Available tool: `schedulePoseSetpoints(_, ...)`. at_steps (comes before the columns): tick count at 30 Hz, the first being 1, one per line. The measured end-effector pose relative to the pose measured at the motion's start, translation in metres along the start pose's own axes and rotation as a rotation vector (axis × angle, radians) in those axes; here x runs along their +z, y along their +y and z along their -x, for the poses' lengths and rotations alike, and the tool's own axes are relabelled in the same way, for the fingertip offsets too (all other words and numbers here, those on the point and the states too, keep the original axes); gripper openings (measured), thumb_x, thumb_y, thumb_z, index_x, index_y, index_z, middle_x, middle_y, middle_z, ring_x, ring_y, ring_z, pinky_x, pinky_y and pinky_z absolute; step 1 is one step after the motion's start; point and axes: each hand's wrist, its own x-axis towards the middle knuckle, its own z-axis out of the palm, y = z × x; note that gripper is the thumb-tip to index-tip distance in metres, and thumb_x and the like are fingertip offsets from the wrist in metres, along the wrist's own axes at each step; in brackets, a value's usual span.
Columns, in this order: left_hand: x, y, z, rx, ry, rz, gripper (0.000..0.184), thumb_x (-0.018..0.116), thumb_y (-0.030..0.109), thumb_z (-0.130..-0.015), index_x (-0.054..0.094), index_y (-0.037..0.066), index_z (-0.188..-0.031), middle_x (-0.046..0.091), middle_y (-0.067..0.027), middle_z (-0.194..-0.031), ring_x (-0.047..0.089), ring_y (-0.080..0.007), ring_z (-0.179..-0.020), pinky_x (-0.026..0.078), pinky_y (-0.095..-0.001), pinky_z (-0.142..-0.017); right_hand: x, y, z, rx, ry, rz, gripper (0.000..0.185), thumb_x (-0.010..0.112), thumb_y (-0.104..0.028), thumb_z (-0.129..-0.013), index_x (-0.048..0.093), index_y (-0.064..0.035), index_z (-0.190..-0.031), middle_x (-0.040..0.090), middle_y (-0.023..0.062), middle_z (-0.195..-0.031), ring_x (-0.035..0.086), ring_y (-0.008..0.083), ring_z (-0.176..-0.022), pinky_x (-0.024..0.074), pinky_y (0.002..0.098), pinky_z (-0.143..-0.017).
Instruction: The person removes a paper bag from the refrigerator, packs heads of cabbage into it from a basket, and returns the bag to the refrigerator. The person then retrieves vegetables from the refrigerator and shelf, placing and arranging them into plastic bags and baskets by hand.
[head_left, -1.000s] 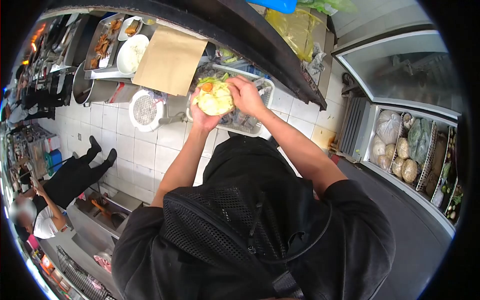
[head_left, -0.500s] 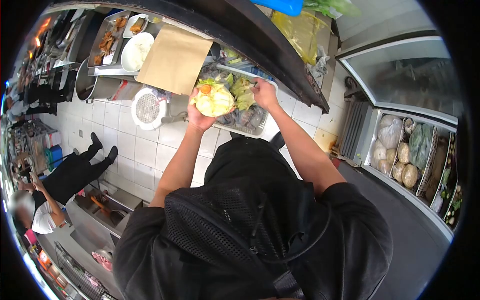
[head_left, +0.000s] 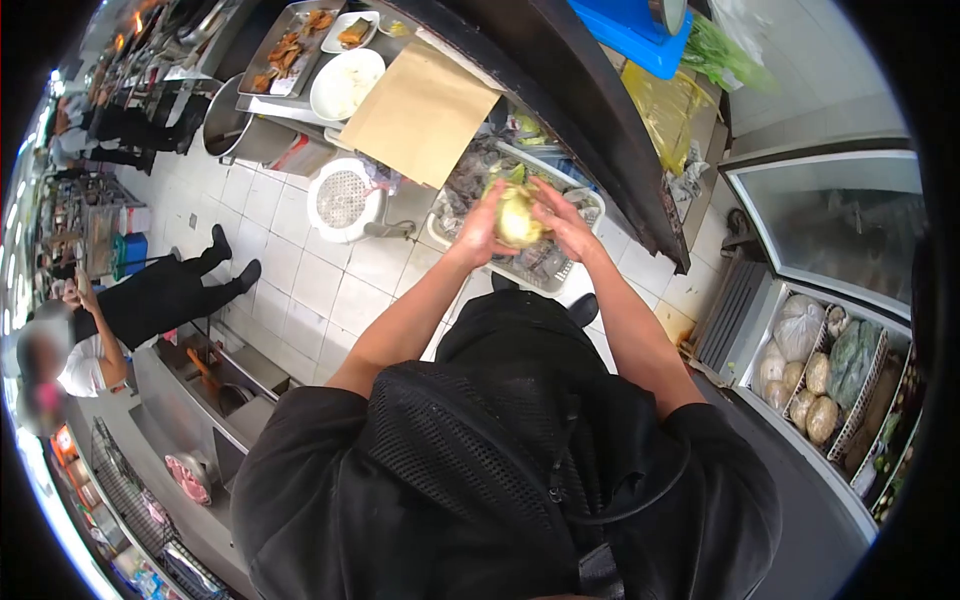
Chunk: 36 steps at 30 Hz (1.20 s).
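A pale yellow-green head of cabbage [head_left: 519, 218], slightly blurred, is held between my two hands above a white plastic basket [head_left: 592, 206]. My left hand [head_left: 478, 233] cups its left side. On the other side, the fingers of my right hand [head_left: 566, 222] curve against the cabbage. Grey, crumpled plastic-looking bags and some loose leaves lie in the basket beneath, partly covered by my hands.
A brown board [head_left: 420, 112] juts out beside the basket. On the left is a white round stool [head_left: 345, 198]; beyond it, a person [head_left: 150, 295] works. A dark counter edge [head_left: 560, 120] runs overhead. An open chest fridge [head_left: 830, 375] with produce is at right.
My right hand has released the torn outer leaves and come to the side of the cabbage. The cabbage is now between both hands, over the basket. The view has shifted.
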Motion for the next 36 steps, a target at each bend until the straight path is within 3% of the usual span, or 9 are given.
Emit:
schedulePoseSetpoints(3,0.004,0.015,0.019,-0.021,-0.062,-0.200,0.090,0.047,0.081,-0.085,0.047,0.011,-0.142,0.057,-0.0178,-0.133,0.061,-0.0371,-0.113,0.044,-0.0627,-0.091,-0.001,0.016,-0.005,0.029,-0.117,-0.489,0.061,0.068,-0.033,-0.093,0.045,-0.0112,-0.145,0.052,0.0123,-0.141,0.055,0.0249,-0.124,0.0491,0.0403,-0.100)
schedulePoseSetpoints(6,-0.037,0.029,0.006,0.072,0.013,-0.563,0.076,0.056,0.066,-0.089,0.051,0.009,-0.138,0.057,-0.0205,-0.131,0.055,-0.0352,-0.122,0.040,-0.0585,-0.099,-0.023,0.025,-0.001,0.212,-0.135,-0.866,0.067,0.065,-0.052,-0.090,0.050,-0.0109,-0.140,0.059,0.0128,-0.134,0.059,0.0338,-0.119,0.0471,0.0629,-0.096)
schedulePoseSetpoints(8,-0.054,0.051,0.023,0.784,0.595,-1.659,0.053,0.070,0.043,-0.085,0.062,0.007,-0.123,0.061,-0.0163,-0.127,0.057,-0.0339,-0.118,0.043,-0.0520,-0.098,-0.026,0.026,0.004,0.228,-0.099,-0.875,0.071,0.063,-0.059,-0.088,0.052,-0.0096,-0.138,0.061,0.0143,-0.132,0.061,0.0364,-0.117,0.0475,0.0672,-0.091)
schedulePoseSetpoints(11,-0.100,0.069,0.003,1.219,0.805,-2.052,0.034,0.061,0.026,-0.086,0.066,0.009,-0.115,0.060,-0.0149,-0.129,0.052,-0.0324,-0.123,0.035,-0.0547,-0.104,-0.029,0.030,0.012,0.249,-0.087,-0.841,0.068,0.058,-0.061,-0.089,0.055,-0.0103,-0.135,0.063,0.0140,-0.129,0.063,0.0354,-0.113,0.0488,0.0643,-0.091)
schedulePoseSetpoints(13,-0.111,0.078,-0.004,1.199,0.742,-2.061,0.032,0.061,0.023,-0.086,0.065,0.010,-0.114,0.059,-0.0137,-0.130,0.052,-0.0313,-0.123,0.036,-0.0545,-0.104,-0.026,0.032,0.018,0.244,-0.126,-0.828,0.069,0.057,-0.062,-0.090,0.055,-0.0097,-0.135,0.064,0.0141,-0.128,0.064,0.0351,-0.112,0.0497,0.0628,-0.090)
schedulePoseSetpoints(19,-0.110,0.118,0.006,1.091,0.574,-1.855,0.022,0.065,0.014,-0.083,0.070,0.011,-0.105,0.070,-0.0147,-0.106,0.066,-0.0289,-0.104,0.049,-0.0425,-0.092,-0.020,0.032,0.029,0.254,-0.136,-0.813,0.071,0.052,-0.065,-0.091,0.054,-0.0093,-0.136,0.065,0.0146,-0.125,0.065,0.0338,-0.108,0.0524,0.0582,-0.086)
schedulePoseSetpoints(22,-0.097,0.150,0.051,1.404,0.746,-1.208,0.011,0.068,0.012,-0.086,0.073,0.002,-0.088,0.066,-0.0211,-0.072,0.065,-0.0361,-0.059,0.053,-0.0423,-0.058,-0.022,0.028,0.035,0.286,-0.128,-0.824,0.073,0.051,-0.065,-0.091,0.053,-0.0093,-0.138,0.064,0.0151,-0.125,0.065,0.0346,-0.108,0.0530,0.0580,-0.084)
schedulePoseSetpoints(26,-0.070,0.170,0.138,1.001,0.726,-0.916,0.015,0.075,0.012,-0.084,0.073,-0.003,-0.088,0.071,-0.0116,-0.071,0.065,-0.0152,-0.057,0.051,-0.0293,-0.055,-0.022,0.017,0.038,0.239,-0.271,-0.858,0.077,0.049,-0.069,-0.091,0.051,-0.0095,-0.140,0.063,0.0169,-0.127,0.064,0.0402,-0.108,0.0529,0.0589,-0.085)
schedulePoseSetpoints(36,0.002,0.077,0.151,0.828,0.268,-0.019,0.023,0.082,0.007,-0.081,0.059,0.005,-0.078,0.067,-0.0050,-0.070,0.063,-0.0100,-0.061,0.051,-0.0238,-0.056,0.009,-0.086,0.079,-0.014,-0.931,-1.110,0.105,0.059,-0.077,-0.079,0.027,-0.0122,-0.155,0.039,0.0205,-0.151,0.034,0.0536,-0.137,0.0469,0.0683,-0.094)
